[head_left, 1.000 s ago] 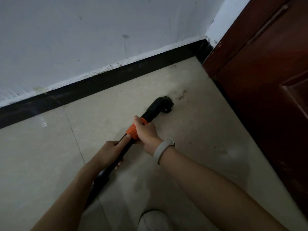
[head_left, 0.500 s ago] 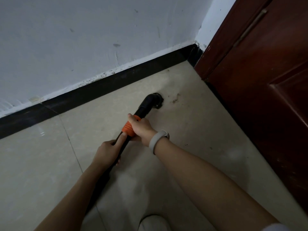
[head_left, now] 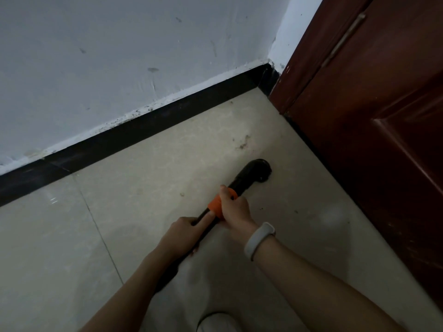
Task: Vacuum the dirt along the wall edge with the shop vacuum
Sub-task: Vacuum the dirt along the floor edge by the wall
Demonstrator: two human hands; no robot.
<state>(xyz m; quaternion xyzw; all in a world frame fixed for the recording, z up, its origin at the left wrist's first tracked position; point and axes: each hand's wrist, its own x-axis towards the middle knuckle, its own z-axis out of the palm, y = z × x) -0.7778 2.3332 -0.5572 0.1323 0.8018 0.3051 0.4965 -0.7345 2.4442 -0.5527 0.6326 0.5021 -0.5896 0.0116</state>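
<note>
Black plastic forms the vacuum wand [head_left: 225, 200], which runs from about 7 o'clock up toward 1 o'clock across the pale tiled floor [head_left: 72, 236]. Its curved nozzle [head_left: 260, 170] is turned down onto the tile. The right hand [head_left: 233, 207] has its grip wrapped around the orange collar [head_left: 217, 206] on the wand, thumb pointing up the tube. The left hand [head_left: 185, 234] has its grip closed around the black tube just below, forefinger laid along it. Two hands set one behind the other this way probably give steering at the front and push from the rear, so the nozzle mouth stays flat on the floor.

A patch of dirt [head_left: 243, 143] lies at about 12 o'clock from the nozzle, near but not touching it, between the nozzle and the black baseboard [head_left: 143, 130]. More small specks sit on the tile at 3 o'clock from the right hand. By my reading, the nozzle needs to travel up toward 12 o'clock to reach that patch and then the wall edge.

At 2 to 3 o'clock stands a dark red wooden door [head_left: 371, 140], close beside the nozzle, and it narrows the corner, so a wide sweep to that side would likely knock it. The white wall [head_left: 119, 56] above the baseboard is scuffed. A pale wristband [head_left: 259, 239] sits on the right wrist, and the toe of a light shoe [head_left: 215, 323] shows at 6 o'clock.
</note>
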